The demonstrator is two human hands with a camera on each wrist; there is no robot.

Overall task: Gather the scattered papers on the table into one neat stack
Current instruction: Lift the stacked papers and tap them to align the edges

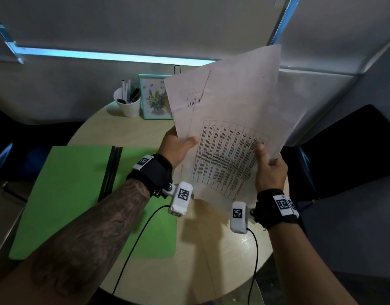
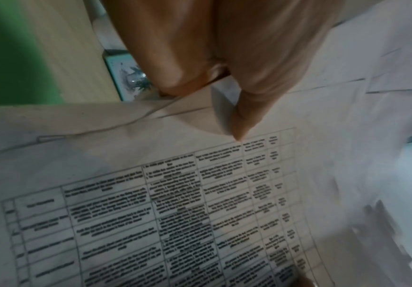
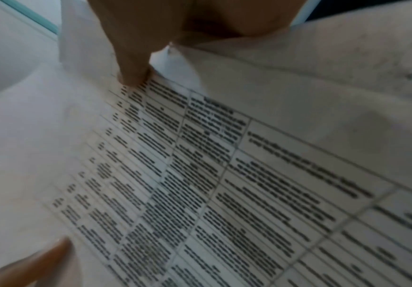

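We see the papers [image 1: 227,137] lifted off the round table [image 1: 132,130], held upright and fanned, edges not aligned; left hand [image 1: 175,146] pinches the left edge, thumb on the printed face, other fingers hidden behind; right hand [image 1: 269,166] pinches the right edge the same way, thumb [image 3: 132,64] pressed on the table print; we judge the risks: back sheet sticks out skewed and could slide free if either pinch loosens; thin sheets may buckle or crease when tapped square; a wide swing could knock the pen cup [image 1: 128,105] or picture frame [image 1: 154,96] just behind; green folder [image 1: 64,194] lies left, well apart.
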